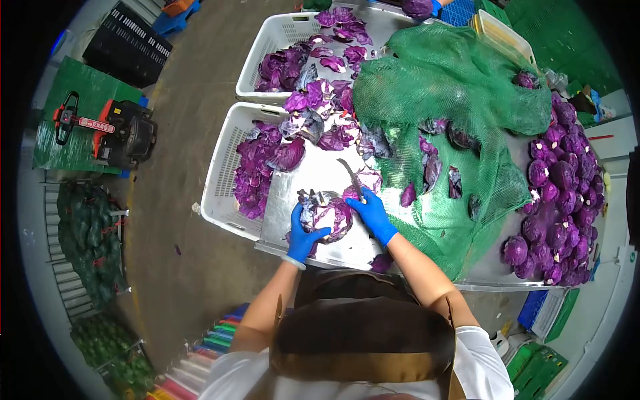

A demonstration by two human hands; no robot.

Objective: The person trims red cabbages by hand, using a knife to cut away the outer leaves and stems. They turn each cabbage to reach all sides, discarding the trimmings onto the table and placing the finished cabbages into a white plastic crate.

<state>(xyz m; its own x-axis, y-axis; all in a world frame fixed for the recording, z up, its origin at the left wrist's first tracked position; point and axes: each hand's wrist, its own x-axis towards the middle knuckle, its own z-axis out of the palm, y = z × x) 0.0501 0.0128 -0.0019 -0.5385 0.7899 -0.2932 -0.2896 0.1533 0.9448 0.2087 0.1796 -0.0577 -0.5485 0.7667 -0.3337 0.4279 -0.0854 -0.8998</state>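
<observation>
My left hand, in a blue glove, grips a red cabbage by its near left side, over the metal table. Dark, ragged outer leaves stick up from the cabbage's far left side. In my blue-gloved right hand is a knife with a thin curved blade pointing away from me. The right fingertips are close to the cabbage's right edge. Loose purple leaves lie on the table just beyond both hands.
Two white crates with purple leaves stand on the left. Green mesh netting covers the table's middle right. Trimmed cabbages are heaped at the right end. Across the table, another person's blue-gloved hand is beside a cabbage.
</observation>
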